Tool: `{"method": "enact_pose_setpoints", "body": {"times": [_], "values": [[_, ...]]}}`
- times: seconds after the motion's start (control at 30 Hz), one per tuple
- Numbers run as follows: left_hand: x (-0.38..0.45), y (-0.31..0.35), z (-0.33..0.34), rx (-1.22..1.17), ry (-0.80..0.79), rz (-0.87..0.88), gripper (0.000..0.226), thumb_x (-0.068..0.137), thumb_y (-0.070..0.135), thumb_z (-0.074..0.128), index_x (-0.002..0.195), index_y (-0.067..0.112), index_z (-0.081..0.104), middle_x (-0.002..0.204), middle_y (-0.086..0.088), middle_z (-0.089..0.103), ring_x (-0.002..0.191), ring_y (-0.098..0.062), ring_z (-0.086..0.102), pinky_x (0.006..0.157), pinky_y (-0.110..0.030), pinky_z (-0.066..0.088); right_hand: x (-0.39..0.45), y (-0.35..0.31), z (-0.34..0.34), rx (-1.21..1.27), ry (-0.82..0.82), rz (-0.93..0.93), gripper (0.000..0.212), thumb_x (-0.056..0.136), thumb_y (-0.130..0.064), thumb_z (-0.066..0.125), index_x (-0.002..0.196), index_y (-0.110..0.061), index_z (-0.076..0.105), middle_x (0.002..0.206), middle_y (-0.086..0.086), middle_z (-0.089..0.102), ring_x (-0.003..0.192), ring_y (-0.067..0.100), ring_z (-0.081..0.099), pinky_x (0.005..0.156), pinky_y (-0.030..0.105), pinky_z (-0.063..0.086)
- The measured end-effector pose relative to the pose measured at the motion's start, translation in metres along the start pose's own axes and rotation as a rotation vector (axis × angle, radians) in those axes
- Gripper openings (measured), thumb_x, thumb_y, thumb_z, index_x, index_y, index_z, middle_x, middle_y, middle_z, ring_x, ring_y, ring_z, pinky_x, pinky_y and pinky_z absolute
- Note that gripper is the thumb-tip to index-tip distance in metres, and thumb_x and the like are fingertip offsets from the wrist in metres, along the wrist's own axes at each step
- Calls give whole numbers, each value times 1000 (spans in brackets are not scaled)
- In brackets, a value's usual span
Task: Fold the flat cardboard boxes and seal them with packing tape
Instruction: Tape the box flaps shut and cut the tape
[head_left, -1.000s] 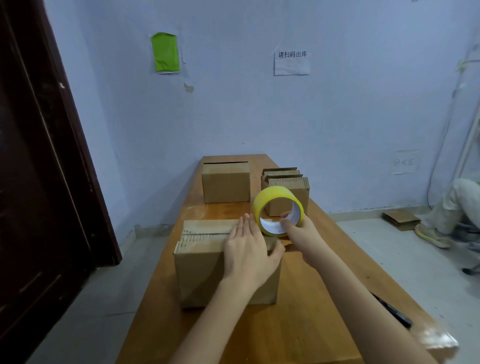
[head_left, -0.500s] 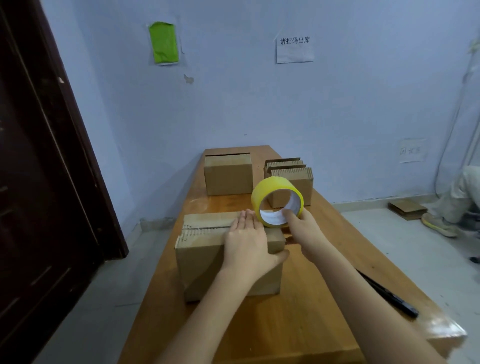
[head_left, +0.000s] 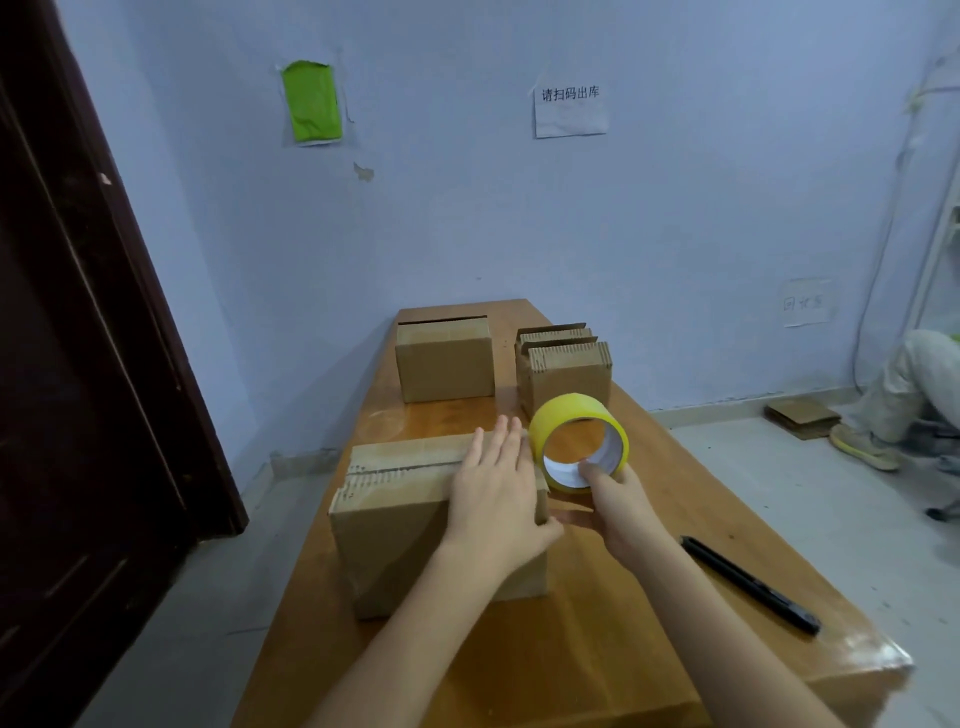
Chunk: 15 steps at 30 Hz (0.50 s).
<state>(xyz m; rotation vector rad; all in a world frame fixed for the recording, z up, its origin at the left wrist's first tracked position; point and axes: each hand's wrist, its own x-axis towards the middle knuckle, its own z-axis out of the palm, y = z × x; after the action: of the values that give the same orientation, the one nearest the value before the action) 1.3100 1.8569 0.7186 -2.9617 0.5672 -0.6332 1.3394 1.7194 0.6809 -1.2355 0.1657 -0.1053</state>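
Tabletop: left hand (head_left: 493, 499) flat, hiding box (head_left: 410, 519) seam; right hand (head_left: 621, 512) grips tape (head_left: 579, 447).

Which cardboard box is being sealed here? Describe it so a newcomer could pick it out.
On the long wooden table, it is the brown cardboard box nearest the camera. Alone among the boxes, it has the left hand flat on top and the yellow tape roll at its right end.

Folded box and tape roll

Brown cardboard box (head_left: 410, 525) upright, top flaps closed, seam unsealed; yellow tape roll (head_left: 578, 447) on edge at the box's right top corner, hollow core facing the camera.
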Motion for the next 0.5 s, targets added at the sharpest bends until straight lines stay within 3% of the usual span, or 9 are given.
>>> {"method": "enact_pose_setpoints", "body": {"times": [0.13, 0.3, 0.4, 0.5], "values": [[5, 4, 3, -82, -16, 10, 92, 87, 53, 53, 150, 5, 8, 159, -10, 7, 147, -20, 5, 118, -31, 6, 0, 0, -3, -90, -6, -54, 30, 98, -8, 47, 127, -14, 49, 118, 11, 59, 98, 29, 62, 56, 36, 58], [6, 3, 7, -99, -8, -2, 92, 86, 50, 56, 151, 9, 5, 159, -6, 7, 146, -17, 5, 117, -29, 7, 9, -7, -11, -167, 33, -215, 35, 84, -13, 66, 114, -25, 53, 113, 8, 62, 108, 26, 58, 91, 42, 50], [7, 4, 8, -129, 31, -11, 90, 87, 51, 55, 151, 10, 7, 159, -4, 10, 146, -16, 7, 117, -29, 9, 13, -13, -8, -233, 88, -329, 17, 86, -11, 64, 102, -8, 60, 92, 9, 60, 89, 21, 56, 75, 30, 45], [6, 3, 9, -146, 53, -24, 87, 88, 51, 54, 151, 12, 10, 159, -3, 12, 146, -15, 8, 117, -29, 11, 16, -7, -4, -154, 140, -415, 22, 76, -20, 64, 93, -7, 61, 80, 5, 56, 74, 16, 53, 62, 22, 45]]}}
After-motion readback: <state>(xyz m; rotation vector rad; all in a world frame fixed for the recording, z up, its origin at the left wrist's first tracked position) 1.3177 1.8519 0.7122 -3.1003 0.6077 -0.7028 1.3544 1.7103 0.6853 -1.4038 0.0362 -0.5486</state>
